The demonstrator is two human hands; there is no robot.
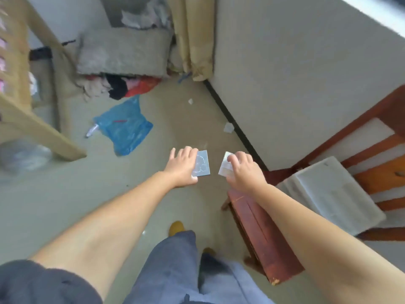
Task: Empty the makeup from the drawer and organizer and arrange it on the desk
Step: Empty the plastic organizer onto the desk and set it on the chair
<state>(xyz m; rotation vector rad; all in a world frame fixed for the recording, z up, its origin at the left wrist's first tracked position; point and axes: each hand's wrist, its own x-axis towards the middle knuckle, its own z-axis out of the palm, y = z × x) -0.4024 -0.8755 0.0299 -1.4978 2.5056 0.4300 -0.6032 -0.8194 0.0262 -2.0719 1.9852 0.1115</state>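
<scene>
Head view: the left hand [183,166] pinches a flat silvery case [202,163] and the right hand [244,170] grips a small pale packet [225,164], both just beyond the red wooden chair [260,235]. With 2 items mid-carry and no desk, drawer or organizer visible, progress can't be judged.

A pale floor [65,205] fills the middle of the frame, littered with a blue bag [125,128] and paper scraps. A white wall [295,73] with dark skirting runs along the right. A reddish wooden chair [372,172] stands lower right, a light wooden frame [28,119] at left, beige curtains [192,36] top centre beside a grey cushion [122,51].
</scene>
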